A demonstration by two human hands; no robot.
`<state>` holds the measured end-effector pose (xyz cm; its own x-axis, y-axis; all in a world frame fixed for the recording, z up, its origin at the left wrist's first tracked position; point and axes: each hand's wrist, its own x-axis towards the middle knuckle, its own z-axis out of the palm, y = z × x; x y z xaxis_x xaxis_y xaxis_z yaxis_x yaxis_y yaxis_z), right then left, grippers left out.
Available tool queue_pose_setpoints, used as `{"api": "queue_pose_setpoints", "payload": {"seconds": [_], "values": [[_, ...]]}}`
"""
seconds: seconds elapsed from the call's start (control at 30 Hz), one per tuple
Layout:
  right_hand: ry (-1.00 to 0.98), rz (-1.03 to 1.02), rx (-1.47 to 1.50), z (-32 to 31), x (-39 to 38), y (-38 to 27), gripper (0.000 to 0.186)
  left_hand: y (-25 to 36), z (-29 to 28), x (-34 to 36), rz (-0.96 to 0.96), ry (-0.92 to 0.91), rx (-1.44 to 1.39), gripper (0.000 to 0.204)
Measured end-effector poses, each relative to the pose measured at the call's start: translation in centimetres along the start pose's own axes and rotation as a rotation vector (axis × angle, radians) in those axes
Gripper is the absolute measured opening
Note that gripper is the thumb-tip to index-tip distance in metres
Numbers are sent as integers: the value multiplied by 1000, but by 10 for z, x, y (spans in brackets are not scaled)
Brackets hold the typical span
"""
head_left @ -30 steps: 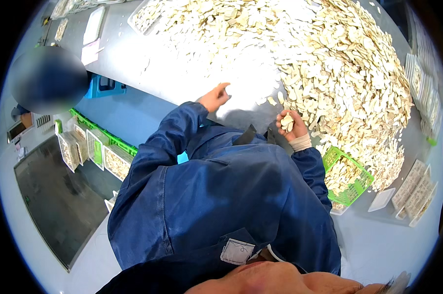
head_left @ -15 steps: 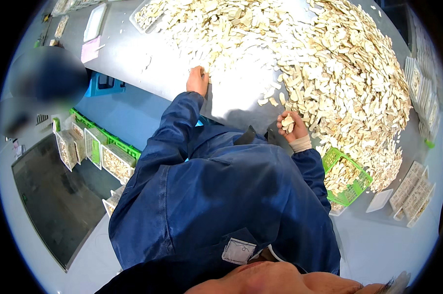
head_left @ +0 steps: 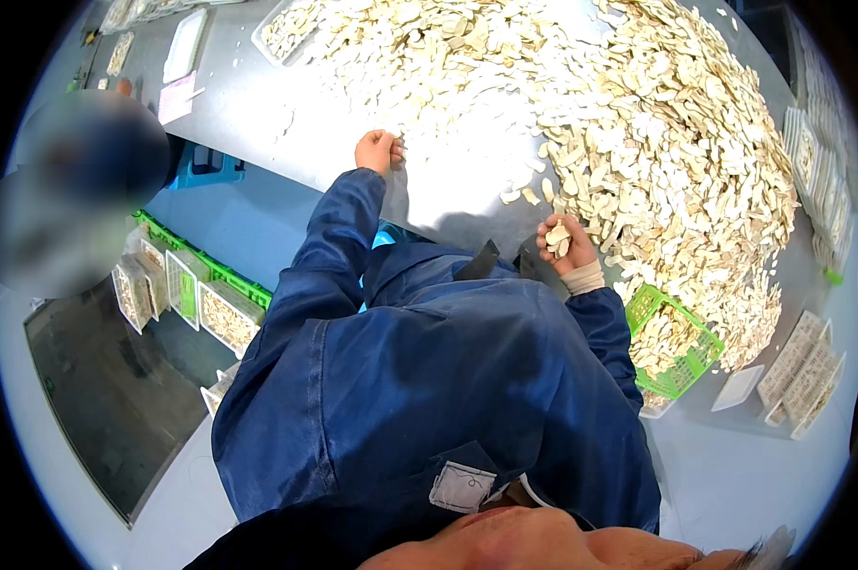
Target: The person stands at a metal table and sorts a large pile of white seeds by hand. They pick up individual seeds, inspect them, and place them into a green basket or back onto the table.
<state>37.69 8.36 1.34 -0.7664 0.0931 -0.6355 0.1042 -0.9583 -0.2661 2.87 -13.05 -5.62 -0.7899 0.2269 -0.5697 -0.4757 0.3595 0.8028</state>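
A wide heap of pale, cream-coloured dried slices [head_left: 676, 142] spreads over the grey metal table [head_left: 258, 104]. My left hand [head_left: 379, 150] is at the near edge of the table, its fingers curled together beside the thinner, glare-washed part of the heap. Whatever those fingers pinch, if anything, is too small to make out. Close to my body on the right, my right hand [head_left: 569, 249] is turned palm up, with its fingers curled round a few pale slices [head_left: 558, 237]. A few loose slices [head_left: 521, 196] lie on the metal just beyond it.
A green basket [head_left: 676, 351] of slices is by my right elbow. A clear tray [head_left: 286, 33] of slices is at the far edge, with a white tray [head_left: 184, 46] and pink paper [head_left: 176, 98] farther left. Filled containers [head_left: 227, 315] stand low on the left, near a blurred person.
My left hand has shifted slightly left, and its fingers have curled in more. My right hand stays in place with its slices. The blurred person at left has moved a little.
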Motion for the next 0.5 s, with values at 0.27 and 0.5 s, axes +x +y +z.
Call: {"api": "queue_pose_setpoints", "payload": {"seconds": [0.27,0.5], "values": [[-18,46,-118,8,15,-1,36,20,18,-53,-141,-253,-274,12],[-76,146,-159,55,27,-3,46,50,61,-144,-71,-820,-10,22]]}}
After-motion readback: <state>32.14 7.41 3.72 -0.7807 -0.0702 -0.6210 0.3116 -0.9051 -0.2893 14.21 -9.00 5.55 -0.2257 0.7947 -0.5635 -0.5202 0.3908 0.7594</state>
